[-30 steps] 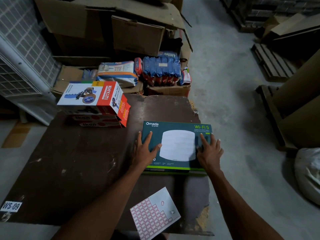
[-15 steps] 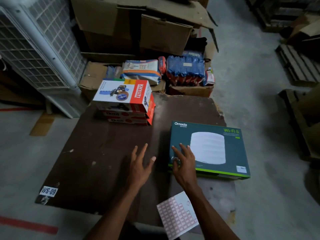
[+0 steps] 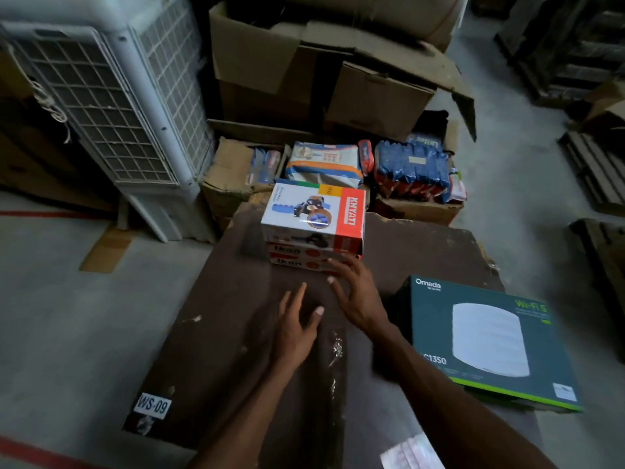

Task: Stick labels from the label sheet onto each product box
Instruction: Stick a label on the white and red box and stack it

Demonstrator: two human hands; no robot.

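Observation:
A stack of product boxes stands at the far side of the dark table (image 3: 216, 333): a white and red Khyati box (image 3: 313, 214) on top of two red Ikon boxes (image 3: 297, 260). My right hand (image 3: 355, 292) reaches toward the stack with straight fingers, its tips just short of the Ikon boxes. My left hand (image 3: 297, 326) hovers open over the table behind it, holding nothing. The dark green Omada Wi-Fi box (image 3: 483, 340) lies flat at the table's right, a small white label on its near right corner. The label sheet (image 3: 411, 453) lies blurred at the near edge.
A white air cooler (image 3: 115, 106) stands at the left. Large cardboard cartons (image 3: 331, 69) and packs of goods (image 3: 411, 170) crowd the floor behind the table. Wooden pallets (image 3: 595, 170) lie at the right. A WS-09 tag (image 3: 152, 406) marks the table's near left corner.
Both hands left the Omada box, which now sits to the right. They moved left and forward toward the Khyati and Ikon stack. The view swung left.

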